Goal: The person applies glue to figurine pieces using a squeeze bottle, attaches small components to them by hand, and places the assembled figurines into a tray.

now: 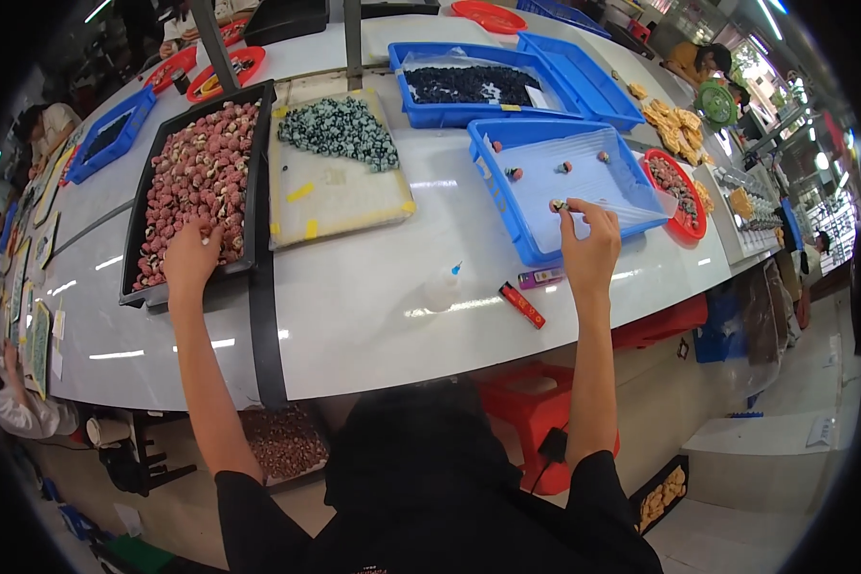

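Observation:
At the left, my left hand (192, 256) reaches into a black tray (134, 244) heaped with small pink-and-cream figures (201, 158). Its fingers curl down among them, and what they pinch is partly hidden. My right hand (591, 239) is closed in a pinch on a small pink-and-green figure (558, 205), held low over the near part of a blue tray (502, 212). Clear plastic film lines that tray. A few similar figures (564, 167) lie spaced apart on the film, beyond my right fingertips.
A board (340, 206) with grey-green beads stands between the trays. A red lighter (521, 304), a purple box (540, 277) and a small blue-tipped bottle (442, 289) lie near the front edge. A red bowl (703, 222) stands right; a red stool (536, 411) is below.

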A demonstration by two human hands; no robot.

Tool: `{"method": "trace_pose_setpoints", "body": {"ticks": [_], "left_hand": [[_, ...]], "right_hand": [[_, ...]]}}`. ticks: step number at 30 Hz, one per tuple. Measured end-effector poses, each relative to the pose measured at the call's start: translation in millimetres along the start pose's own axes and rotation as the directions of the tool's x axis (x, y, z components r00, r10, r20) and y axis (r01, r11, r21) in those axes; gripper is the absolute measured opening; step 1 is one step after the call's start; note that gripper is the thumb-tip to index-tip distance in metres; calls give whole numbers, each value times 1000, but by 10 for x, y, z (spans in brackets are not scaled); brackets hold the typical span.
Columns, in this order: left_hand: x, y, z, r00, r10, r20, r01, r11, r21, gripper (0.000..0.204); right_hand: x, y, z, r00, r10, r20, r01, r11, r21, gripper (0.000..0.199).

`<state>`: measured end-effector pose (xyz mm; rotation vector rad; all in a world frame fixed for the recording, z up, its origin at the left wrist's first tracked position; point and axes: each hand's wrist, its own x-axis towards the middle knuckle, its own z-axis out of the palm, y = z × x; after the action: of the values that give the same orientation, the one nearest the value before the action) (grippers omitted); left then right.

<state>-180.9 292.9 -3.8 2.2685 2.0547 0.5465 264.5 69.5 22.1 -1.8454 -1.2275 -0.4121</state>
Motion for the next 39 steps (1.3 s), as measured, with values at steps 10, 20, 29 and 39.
{"method": "trace_pose_setpoints", "body": {"ticks": [10,20,29,39], "left_hand": [[268,-33,159,990,130,45,-116,966,-229,27],[291,-115,246,984,168,61,-148,957,-251,31],[285,-87,211,979,159,128,-95,910,-403,35],[365,-211,223,997,-4,-81,-45,802,-596,29]], "right_hand": [[-262,-69,-142,993,-98,-63,85,980,-182,15],[-872,-941,126,906,113,407,-284,876,389,42],[-952,-873,328,860,181,477,-384,846,370,39],[-948,-812,391,938,4,346,-136,924,358,32]]}}
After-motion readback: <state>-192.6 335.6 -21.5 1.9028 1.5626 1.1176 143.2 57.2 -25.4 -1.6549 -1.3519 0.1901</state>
